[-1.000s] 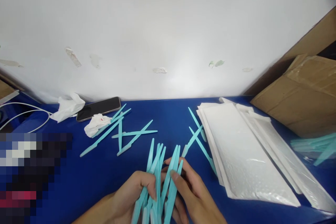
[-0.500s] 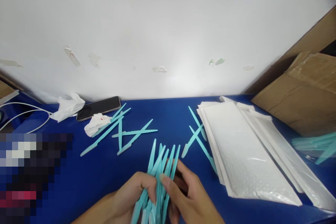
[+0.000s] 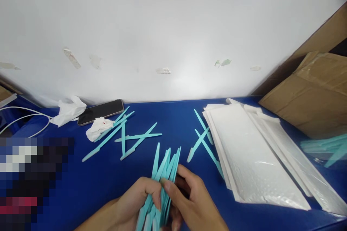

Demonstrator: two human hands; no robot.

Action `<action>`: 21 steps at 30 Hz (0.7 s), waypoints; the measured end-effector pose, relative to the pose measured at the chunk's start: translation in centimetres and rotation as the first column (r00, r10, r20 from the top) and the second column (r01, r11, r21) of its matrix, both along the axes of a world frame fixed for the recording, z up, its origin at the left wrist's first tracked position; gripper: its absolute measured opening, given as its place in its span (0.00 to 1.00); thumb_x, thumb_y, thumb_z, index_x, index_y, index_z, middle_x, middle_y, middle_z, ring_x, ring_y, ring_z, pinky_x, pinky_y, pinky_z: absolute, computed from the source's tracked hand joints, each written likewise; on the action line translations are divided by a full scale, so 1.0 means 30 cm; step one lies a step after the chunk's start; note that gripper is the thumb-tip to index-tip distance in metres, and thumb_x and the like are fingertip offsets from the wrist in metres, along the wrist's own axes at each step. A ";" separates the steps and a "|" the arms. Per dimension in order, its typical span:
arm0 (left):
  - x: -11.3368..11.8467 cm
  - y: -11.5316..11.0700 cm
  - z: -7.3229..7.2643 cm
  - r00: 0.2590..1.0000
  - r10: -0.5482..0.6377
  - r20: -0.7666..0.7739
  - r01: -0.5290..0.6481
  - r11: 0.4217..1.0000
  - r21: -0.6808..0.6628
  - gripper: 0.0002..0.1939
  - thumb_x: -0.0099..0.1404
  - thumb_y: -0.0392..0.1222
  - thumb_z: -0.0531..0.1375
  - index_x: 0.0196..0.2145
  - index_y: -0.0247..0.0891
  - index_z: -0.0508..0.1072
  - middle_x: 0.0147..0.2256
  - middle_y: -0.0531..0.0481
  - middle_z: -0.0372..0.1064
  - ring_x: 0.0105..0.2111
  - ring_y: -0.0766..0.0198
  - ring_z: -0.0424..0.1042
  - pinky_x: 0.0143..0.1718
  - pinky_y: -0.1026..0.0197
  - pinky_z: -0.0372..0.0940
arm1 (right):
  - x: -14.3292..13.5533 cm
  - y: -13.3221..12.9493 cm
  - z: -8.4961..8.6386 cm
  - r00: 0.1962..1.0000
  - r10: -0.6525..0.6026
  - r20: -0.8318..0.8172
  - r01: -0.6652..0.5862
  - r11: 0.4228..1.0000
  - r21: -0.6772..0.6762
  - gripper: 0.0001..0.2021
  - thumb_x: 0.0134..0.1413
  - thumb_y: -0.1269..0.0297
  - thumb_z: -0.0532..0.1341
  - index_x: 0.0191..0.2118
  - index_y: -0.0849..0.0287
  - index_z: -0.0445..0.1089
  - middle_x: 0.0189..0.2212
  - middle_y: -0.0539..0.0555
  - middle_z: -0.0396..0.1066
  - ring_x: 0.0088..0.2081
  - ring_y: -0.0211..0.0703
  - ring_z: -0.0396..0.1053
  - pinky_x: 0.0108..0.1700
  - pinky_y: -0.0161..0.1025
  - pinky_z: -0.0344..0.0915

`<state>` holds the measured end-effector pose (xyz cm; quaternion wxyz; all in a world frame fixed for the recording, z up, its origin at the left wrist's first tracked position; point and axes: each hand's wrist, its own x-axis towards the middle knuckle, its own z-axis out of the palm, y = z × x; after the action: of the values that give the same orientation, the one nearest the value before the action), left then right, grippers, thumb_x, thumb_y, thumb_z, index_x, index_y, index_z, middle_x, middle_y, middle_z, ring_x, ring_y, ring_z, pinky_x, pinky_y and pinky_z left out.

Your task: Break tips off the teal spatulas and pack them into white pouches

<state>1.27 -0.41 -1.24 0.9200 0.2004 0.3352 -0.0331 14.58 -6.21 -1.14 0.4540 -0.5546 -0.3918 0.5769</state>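
A bundle of slim turquoise eyebrow razors [image 3: 163,182] is held upright between my two hands, handle tips pointing away from me and pale capped ends toward me. My left hand [image 3: 139,198] is closed round the bundle's left side, thumb bent over it. On the right side, my right hand [image 3: 189,200] grips the razors with its thumb on top and curled fingers behind. Loose razors [image 3: 141,137] lie crossed on the blue table [image 3: 173,119] beyond my left hand. More razors [image 3: 204,142] lie beyond my right hand, partly against white padded envelopes [image 3: 252,151].
A dark phone [image 3: 101,111] and crumpled tissues [image 3: 71,110] lie at the back left, near a white cable [image 3: 29,108]. Cardboard boxes [image 3: 311,86] stand on the right, above a blurred pile of razors [image 3: 325,148]. A white wall [image 3: 173,25] bounds the table's far side.
The right-hand razors have drawn left into the bundle, so their tips stand closer together. My right hand has shifted slightly left with them. My left hand keeps its grip.
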 end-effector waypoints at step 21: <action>-0.060 0.076 -0.023 0.896 0.262 0.360 -0.295 0.955 0.040 0.16 0.50 0.32 0.52 0.34 0.27 0.75 0.18 0.57 0.51 0.15 0.73 0.48 0.20 0.65 0.45 | 0.025 -0.138 -0.103 0.398 -0.331 0.855 -0.007 0.931 0.364 0.19 0.69 0.56 0.49 0.60 0.49 0.68 0.49 0.52 0.78 0.37 0.48 0.80 0.31 0.36 0.77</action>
<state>-0.53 1.85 -1.91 0.9497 0.1957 0.1925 0.1510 15.32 -10.35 -4.23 0.3053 -0.7341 -0.6026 0.0685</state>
